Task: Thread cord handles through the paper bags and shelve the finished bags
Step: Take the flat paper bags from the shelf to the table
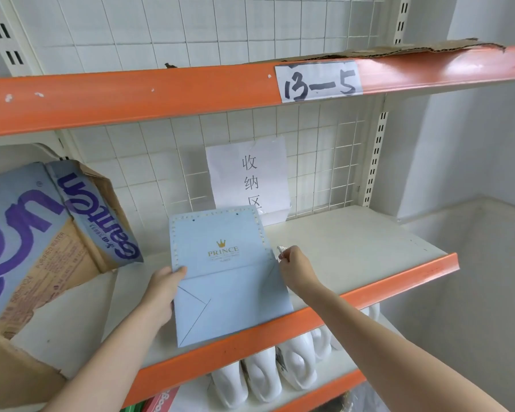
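Observation:
A flat, folded light-blue paper bag [220,263] with a gold crown and "PRINCE" print lies on the white shelf [354,242], its folded bottom end toward me over the orange front lip. My left hand [164,285] grips the bag's left edge, thumb on top. My right hand [295,266] is at the bag's right edge and pinches a short silvery-white cord end [281,249] between fingertips.
A torn blue-and-brown cardboard water box [57,233] leans on the shelf's left part. A paper sign [249,179] hangs on the wire grid behind. An orange-edged shelf [161,96] runs overhead. White jugs [280,373] stand on the shelf below.

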{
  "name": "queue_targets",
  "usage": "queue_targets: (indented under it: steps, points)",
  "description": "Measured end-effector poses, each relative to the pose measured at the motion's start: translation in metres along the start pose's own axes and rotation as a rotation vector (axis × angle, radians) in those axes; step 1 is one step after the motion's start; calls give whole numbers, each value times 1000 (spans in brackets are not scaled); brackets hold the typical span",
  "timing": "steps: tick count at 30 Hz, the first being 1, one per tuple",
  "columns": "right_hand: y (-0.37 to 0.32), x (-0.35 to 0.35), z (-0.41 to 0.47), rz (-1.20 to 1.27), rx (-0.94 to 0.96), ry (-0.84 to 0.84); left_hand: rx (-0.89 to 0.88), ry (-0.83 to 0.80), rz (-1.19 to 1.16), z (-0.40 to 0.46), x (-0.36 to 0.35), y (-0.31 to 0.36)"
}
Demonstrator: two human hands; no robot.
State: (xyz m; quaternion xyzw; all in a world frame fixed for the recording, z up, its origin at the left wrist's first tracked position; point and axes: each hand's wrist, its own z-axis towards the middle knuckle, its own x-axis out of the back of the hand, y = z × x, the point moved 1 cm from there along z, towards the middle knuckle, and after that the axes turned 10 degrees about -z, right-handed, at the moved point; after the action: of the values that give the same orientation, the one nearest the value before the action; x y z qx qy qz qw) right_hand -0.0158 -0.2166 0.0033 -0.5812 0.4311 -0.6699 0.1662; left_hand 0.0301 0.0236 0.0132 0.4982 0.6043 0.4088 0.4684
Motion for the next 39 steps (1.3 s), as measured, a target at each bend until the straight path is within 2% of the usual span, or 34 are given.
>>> queue_targets:
  steps: [6, 18, 22, 29, 33, 39]
  points:
    - [-6, 20, -25, 44, 13, 249, -98, -95, -105, -19, 0, 24]
    - [-12, 43, -157, -99, -148, 617, -13, -450, -43, -49, 33, 10]
    - [2, 40, -219, -134, -269, 677, 49, -620, -24, -70, 32, -10]
    - [37, 23, -332, -65, -463, 706, 265, -891, 22, -122, 21, -66]
    - [59, 13, -392, -3, -543, 713, 285, -1007, 61, -154, 13, -95]
    - [91, 15, -477, 51, -674, 874, 367, -1179, 124, -206, -11, -130]
